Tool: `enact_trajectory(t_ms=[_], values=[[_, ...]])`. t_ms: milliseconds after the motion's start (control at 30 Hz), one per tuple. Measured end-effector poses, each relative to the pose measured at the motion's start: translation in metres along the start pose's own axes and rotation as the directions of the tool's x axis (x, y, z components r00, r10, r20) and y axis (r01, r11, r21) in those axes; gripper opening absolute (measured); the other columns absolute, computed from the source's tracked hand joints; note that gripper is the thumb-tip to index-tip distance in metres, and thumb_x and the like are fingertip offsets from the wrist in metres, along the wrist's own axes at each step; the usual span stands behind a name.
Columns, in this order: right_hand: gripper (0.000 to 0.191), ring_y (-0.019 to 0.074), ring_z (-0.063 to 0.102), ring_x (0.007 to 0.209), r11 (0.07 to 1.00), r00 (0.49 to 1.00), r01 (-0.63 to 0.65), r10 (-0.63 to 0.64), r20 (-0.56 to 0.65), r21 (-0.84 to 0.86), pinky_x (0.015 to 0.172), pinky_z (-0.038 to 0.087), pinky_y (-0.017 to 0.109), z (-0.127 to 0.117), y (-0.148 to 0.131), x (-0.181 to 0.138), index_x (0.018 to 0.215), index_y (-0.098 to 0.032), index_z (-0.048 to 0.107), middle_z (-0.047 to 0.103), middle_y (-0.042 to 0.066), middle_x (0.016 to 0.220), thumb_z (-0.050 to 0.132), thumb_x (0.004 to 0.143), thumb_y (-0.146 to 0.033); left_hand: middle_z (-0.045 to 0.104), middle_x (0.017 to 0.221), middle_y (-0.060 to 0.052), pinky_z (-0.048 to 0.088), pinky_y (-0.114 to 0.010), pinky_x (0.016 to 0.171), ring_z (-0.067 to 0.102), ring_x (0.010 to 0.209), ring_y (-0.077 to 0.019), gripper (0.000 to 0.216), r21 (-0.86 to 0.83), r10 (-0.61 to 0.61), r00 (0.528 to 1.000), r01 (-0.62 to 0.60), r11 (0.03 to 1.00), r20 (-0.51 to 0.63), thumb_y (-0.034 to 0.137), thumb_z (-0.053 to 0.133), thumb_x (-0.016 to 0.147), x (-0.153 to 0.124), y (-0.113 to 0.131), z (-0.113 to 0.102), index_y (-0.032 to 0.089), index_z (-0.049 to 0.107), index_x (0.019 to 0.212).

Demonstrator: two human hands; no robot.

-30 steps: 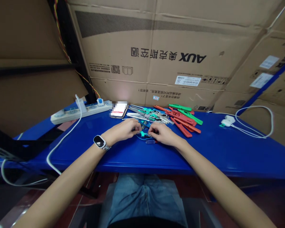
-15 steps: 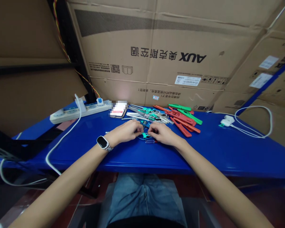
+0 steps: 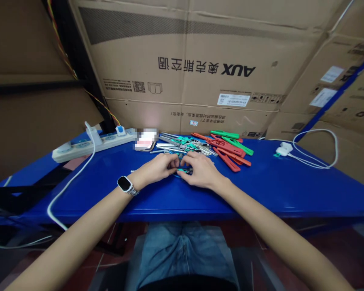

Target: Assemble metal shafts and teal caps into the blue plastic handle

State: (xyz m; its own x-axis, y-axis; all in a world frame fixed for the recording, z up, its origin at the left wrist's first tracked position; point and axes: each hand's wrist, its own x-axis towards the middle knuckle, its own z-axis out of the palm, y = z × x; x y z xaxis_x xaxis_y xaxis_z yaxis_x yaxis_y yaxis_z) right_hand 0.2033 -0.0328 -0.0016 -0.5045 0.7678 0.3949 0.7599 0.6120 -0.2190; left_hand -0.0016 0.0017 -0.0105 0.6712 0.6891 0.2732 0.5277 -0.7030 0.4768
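Teal piece [image 3: 185, 170], mid-frame: probably light, stiff; pinch ends. Left hand [image 3: 160, 166] curled, right hand [image 3: 202, 169] slightly parted around it (grips: can't tell).

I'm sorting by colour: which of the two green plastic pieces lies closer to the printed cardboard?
The back green piece, lying almost along the printed cardboard; the front green piece lies farther from it and slants more steeply.

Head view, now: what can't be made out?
Head view:
Teal part: partly hidden by right hand.
Left hand: curled fingers hide whether it holds anything.
Phone screen: content blurred by pixelation.
Metal rods: overlapping, uncountable.
AUX carton: top cut off by upper edge.
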Motion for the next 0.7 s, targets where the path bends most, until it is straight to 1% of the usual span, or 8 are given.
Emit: enact_trajectory(t_ms=[100,200,267,367,467,567,700], values=[[0.014,0.0169,0.056,0.075,1.0,0.999,-0.022,0.022,0.042,-0.01,0.067,0.037,0.027,0.009,-0.005,0.001,0.083,-0.018,0.064,0.062,0.004,0.082,0.064,0.084,-0.032,0.059,0.073,0.001,0.04,-0.024,0.065,0.054,0.069,-0.0134,0.005,0.018,-0.002,1.0,0.002,1.0,-0.008,0.02,0.061,0.085,0.0,0.001,-0.003,0.017,0.056,0.083],[0.007,0.0156,0.057,0.071,0.996,0.996,-0.088,0.087,0.032,0.024,0.065,0.037,0.026,0.017,-0.005,0.002,0.082,-0.018,0.064,0.064,0.004,0.082,0.061,0.084,-0.024,0.059,0.076,0.0,0.04,-0.025,0.066,0.053,0.07,-0.0138,0.006,0.058,0.017,1.0,-0.018,0.998,0.007,0.02,0.064,0.083,-0.001,0.004,-0.009,0.016,0.059,0.082],[0.006,0.0157,0.058,0.072,0.993,0.994,-0.106,0.105,0.019,0.045,0.066,0.038,0.026,0.019,-0.004,0.001,0.084,-0.018,0.064,0.066,0.004,0.083,0.061,0.083,-0.022,0.06,0.078,-0.001,0.041,-0.025,0.066,0.054,0.071,-0.0142,0.006,0.064,0.04,0.998,-0.044,0.997,0.052,0.023,0.065,0.083,-0.002,0.005,-0.013,0.016,0.064,0.083],[0.006,0.0162,0.061,0.073,0.992,0.993,-0.117,0.116,0.021,0.055,0.066,0.039,0.025,0.019,-0.005,0.001,0.084,-0.018,0.065,0.068,0.005,0.084,0.06,0.082,-0.021,0.061,0.084,-0.003,0.042,-0.025,0.069,0.056,0.075,-0.0148,0.012,0.073,0.065,0.988,-0.075,0.994,0.137,0.025,0.063,0.086,-0.003,0.003,-0.013,0.019,0.072,0.09],[0.008,0.0171,0.062,0.074,0.99,0.99,-0.138,0.136,0.037,0.042,0.064,0.039,0.026,0.015,-0.006,0.001,0.083,-0.018,0.067,0.07,0.005,0.084,0.061,0.082,-0.023,0.06,0.084,-0.004,0.043,-0.025,0.07,0.057,0.075,-0.0155,0.016,0.099,0.074,0.983,-0.091,0.991,0.165,0.027,0.061,0.088,-0.003,-0.002,-0.009,0.021,0.076,0.09],[0.009,0.0184,0.063,0.074,0.99,0.988,-0.14,0.14,0.068,-0.006,0.063,0.038,0.026,0.01,-0.008,0.004,0.082,-0.019,0.068,0.071,0.006,0.083,0.061,0.082,-0.025,0.06,0.083,-0.004,0.043,-0.026,0.071,0.058,0.076,-0.0165,0.015,0.106,0.089,0.983,-0.106,0.989,0.159,0.027,0.063,0.088,-0.001,-0.005,-0.007,0.02,0.076,0.088],[0.01,0.0225,0.066,0.079,0.979,0.978,-0.132,0.154,0.14,-0.153,0.064,0.04,0.028,0.002,-0.015,0.011,0.08,-0.019,0.07,0.072,0.009,0.082,0.061,0.082,-0.023,0.064,0.081,-0.005,0.044,-0.026,0.073,0.059,0.08,-0.0178,0.013,0.111,0.101,0.982,-0.119,0.987,0.157,0.023,0.064,0.087,0.0,-0.003,-0.006,0.019,0.076,0.084]])
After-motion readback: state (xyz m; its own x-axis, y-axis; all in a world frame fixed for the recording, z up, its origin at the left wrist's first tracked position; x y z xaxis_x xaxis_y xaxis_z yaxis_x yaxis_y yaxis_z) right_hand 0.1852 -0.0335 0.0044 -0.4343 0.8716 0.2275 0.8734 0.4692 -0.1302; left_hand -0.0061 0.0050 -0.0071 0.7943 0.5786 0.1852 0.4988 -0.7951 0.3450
